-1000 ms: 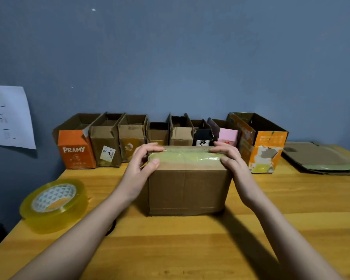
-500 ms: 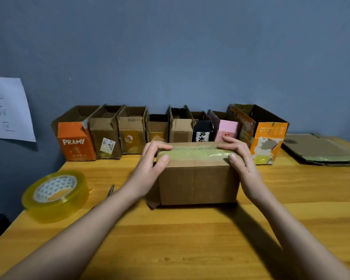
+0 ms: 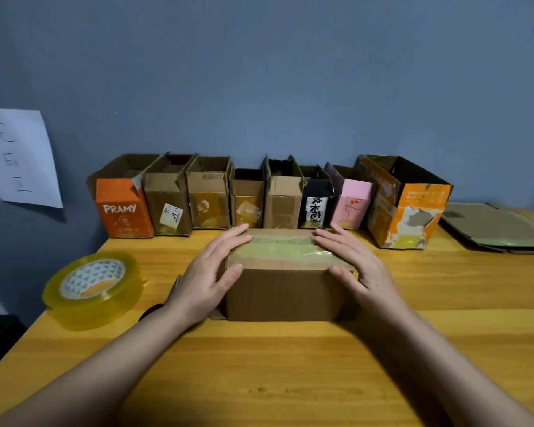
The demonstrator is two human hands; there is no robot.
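Cardboard box [image 3: 284, 292] between flat hands [image 3: 207, 272] [image 3: 363, 269] (fingers straight).

Bare forearms [image 3: 105, 365], bare left grip [image 3: 207, 278] and right grip [image 3: 364, 269].

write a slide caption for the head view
Left hand and right hand flat on a taped cardboard box, tape roll beside it on the wooden table.

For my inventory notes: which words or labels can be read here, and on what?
"PRAMY": orange cardboard box, leftmost in the row.
Too blurred or small to read:
handwriting on the white paper sheet;
white sticker on a brown carton;
white label on the black box;
fine print on the torn orange carton.
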